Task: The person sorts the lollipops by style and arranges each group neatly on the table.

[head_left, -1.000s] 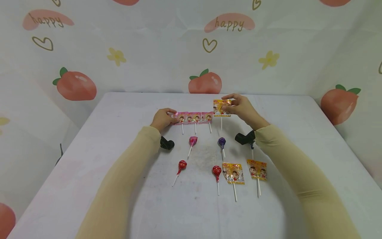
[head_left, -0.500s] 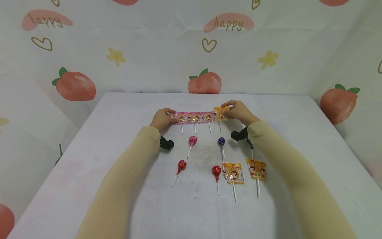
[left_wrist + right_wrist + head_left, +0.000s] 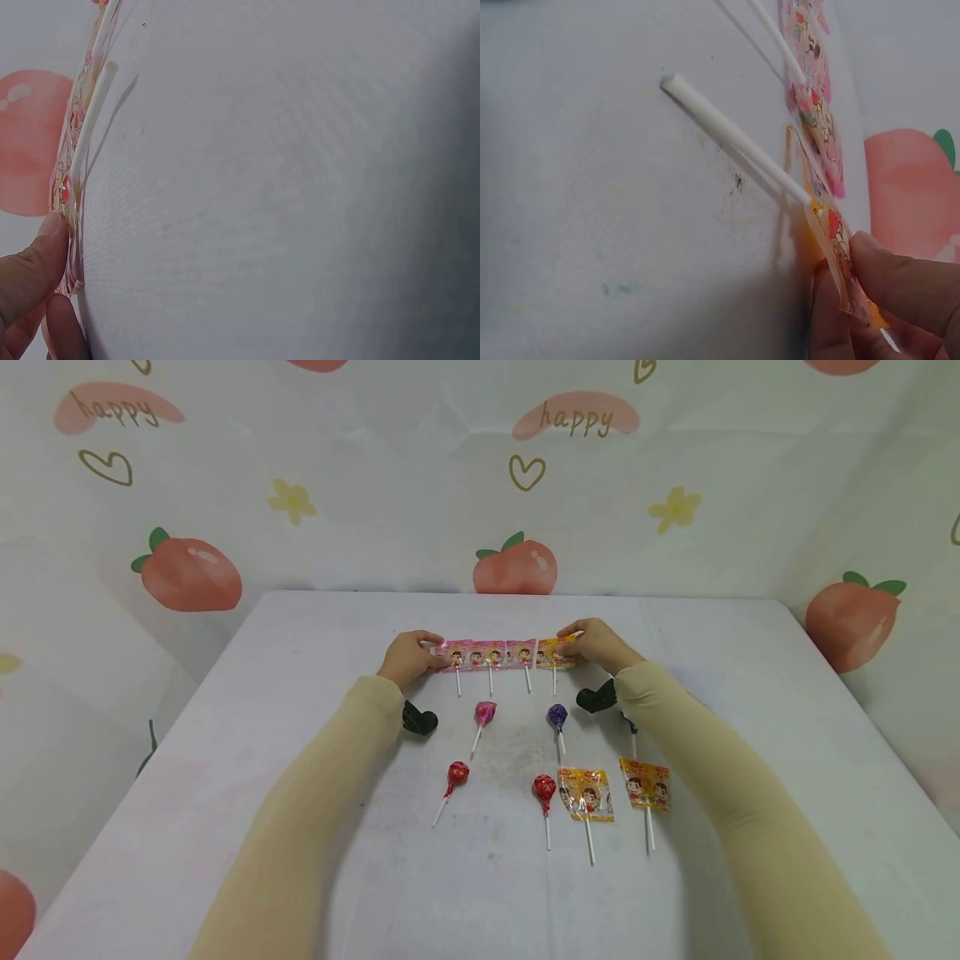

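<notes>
Three flat lollipops in pink wrappers (image 3: 491, 654) form a row near the far side of the white table, sticks toward me. At the row's left end my left hand (image 3: 407, 658) pinches the edge of the outermost pink wrapper (image 3: 64, 187) between thumb and fingers. A lollipop in a yellow wrapper (image 3: 547, 652) lies at the right end, beside the last pink one. My right hand (image 3: 602, 646) holds its right edge, thumb on one face and fingers on the other, as the right wrist view shows. The fingers cover part of that yellow wrapper (image 3: 831, 232).
Nearer me lie a pink ball lollipop (image 3: 485, 713), a purple one (image 3: 557, 716) and two red ones (image 3: 458, 772). Two yellow-wrapped lollipops (image 3: 587, 793) lie front right. My right sleeve partly hides a dark blue lollipop (image 3: 633, 727). A printed cloth backdrop (image 3: 420, 468) rises behind the table.
My right hand has lowered the yellow-wrapped lollipop toward the table, bringing it level with the pink row. The left hand stays where it was.
</notes>
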`<control>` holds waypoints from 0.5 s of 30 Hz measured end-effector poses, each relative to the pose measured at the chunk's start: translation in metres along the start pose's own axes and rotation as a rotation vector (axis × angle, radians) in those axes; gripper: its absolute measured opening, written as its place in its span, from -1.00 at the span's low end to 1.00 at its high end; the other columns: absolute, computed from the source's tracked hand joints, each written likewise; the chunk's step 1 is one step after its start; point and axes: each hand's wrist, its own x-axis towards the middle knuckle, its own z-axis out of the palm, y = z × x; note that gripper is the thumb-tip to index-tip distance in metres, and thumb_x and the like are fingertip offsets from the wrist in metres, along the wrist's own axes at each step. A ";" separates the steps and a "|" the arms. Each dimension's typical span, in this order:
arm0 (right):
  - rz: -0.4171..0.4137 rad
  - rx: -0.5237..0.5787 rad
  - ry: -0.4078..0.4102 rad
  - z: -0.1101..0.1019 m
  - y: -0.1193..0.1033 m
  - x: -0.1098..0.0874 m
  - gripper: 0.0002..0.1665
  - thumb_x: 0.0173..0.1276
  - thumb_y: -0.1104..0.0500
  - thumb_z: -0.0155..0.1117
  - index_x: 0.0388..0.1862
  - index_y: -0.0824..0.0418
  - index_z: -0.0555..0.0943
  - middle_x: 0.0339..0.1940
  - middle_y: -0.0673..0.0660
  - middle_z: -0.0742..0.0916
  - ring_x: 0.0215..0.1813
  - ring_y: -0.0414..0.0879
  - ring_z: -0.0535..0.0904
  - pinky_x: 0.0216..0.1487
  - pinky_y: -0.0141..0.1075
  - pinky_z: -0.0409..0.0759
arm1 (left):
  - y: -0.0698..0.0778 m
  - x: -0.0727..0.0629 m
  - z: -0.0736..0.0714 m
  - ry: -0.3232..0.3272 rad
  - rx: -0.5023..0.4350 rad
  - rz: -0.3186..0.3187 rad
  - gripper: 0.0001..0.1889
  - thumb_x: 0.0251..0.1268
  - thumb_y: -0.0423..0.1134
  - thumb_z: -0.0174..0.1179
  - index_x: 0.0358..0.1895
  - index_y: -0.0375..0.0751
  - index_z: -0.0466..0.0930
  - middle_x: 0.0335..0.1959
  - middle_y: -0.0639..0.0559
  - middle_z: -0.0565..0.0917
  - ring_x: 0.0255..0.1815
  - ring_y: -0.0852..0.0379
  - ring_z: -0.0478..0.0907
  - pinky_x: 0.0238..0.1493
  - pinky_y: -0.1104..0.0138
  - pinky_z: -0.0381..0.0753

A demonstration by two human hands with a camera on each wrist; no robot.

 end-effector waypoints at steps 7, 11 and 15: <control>-0.025 -0.060 0.018 0.002 -0.003 -0.002 -0.52 0.34 0.25 0.29 0.20 0.39 0.50 -0.06 0.21 0.57 -0.32 -0.22 0.45 -0.32 -0.50 0.47 | 0.001 -0.001 0.001 0.003 0.001 -0.002 -0.53 0.17 -0.13 0.38 0.17 -0.08 0.58 -0.41 0.03 0.53 -0.37 0.12 0.37 -0.12 0.31 0.29; -0.022 -0.071 0.023 0.002 -0.004 -0.004 -0.53 0.33 0.25 0.30 0.18 0.40 0.51 -0.04 0.22 0.57 -0.30 -0.20 0.44 -0.31 -0.48 0.46 | 0.000 0.000 0.001 0.005 -0.007 -0.008 -0.53 0.17 -0.13 0.38 0.17 -0.09 0.58 -0.38 0.01 0.52 -0.36 0.11 0.36 -0.16 0.32 0.29; -0.014 -0.079 0.038 0.002 -0.005 -0.003 -0.54 0.32 0.25 0.32 0.15 0.39 0.53 -0.07 0.20 0.58 -0.34 -0.21 0.45 -0.31 -0.47 0.46 | 0.000 0.000 0.001 0.006 -0.014 -0.011 -0.53 0.16 -0.13 0.39 0.16 -0.09 0.58 -0.40 0.01 0.52 -0.38 0.12 0.36 -0.19 0.32 0.28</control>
